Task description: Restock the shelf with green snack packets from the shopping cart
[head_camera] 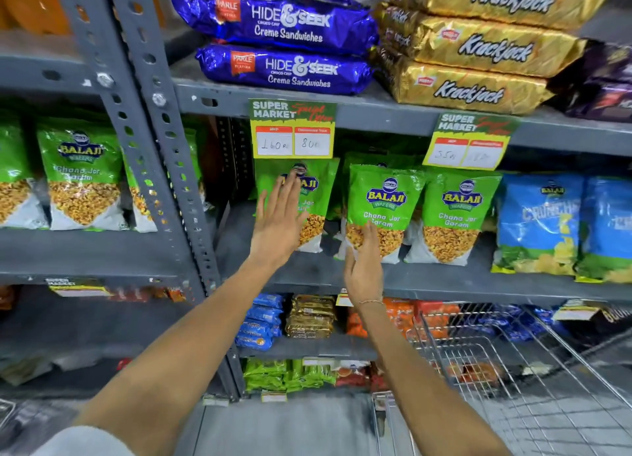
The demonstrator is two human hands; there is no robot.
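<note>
Both hands open, gripping nothing. Left hand [278,223] flat, fingers spread against leftmost green packet [309,195] standing on grey shelf [444,279]. Right hand [364,265] at lower edge of middle green packet [384,209]; contact unclear. Third green packet [451,216] upright just beside. Wire cart [519,363] lower right.

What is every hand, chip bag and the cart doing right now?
left hand: open, flat against the leftmost green packet
right hand: open, at the middle green packet's bottom
leftmost green packet: upright on the shelf
middle green packet: upright
right green packet: upright
blue snack bags: upright
shopping cart: looks nearly empty
</note>
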